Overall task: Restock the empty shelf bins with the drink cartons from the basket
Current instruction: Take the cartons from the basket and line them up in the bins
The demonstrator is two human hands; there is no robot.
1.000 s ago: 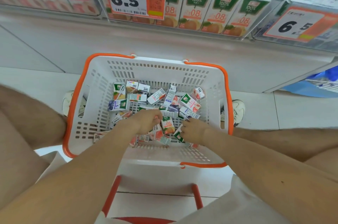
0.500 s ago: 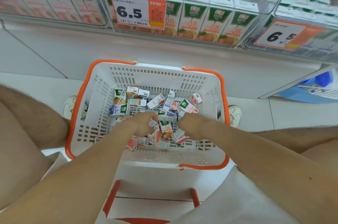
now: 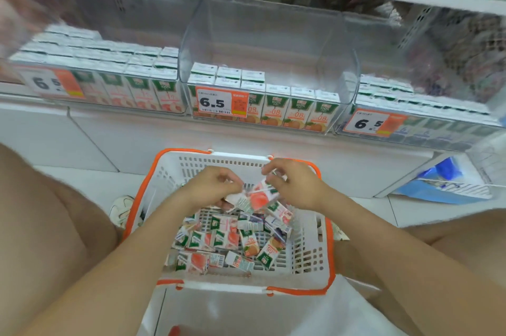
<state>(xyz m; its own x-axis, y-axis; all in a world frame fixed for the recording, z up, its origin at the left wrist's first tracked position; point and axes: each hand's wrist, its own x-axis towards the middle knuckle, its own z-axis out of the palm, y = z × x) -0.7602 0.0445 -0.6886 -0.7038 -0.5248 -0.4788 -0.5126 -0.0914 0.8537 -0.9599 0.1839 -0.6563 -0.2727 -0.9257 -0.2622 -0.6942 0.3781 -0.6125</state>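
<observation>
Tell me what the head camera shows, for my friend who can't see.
The left hand and right hand hold a bunch of drink cartons over a white basket with many more. Behind it, a clear shelf bin is partly filled with juice cartons.

L hand (image 3: 211, 187), R hand (image 3: 298, 188) pinch cartons (image 3: 257, 197).

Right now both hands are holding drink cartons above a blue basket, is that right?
No: the head view shows the basket is white with an orange rim, not blue. The left hand and right hand do hold drink cartons above it.
</observation>
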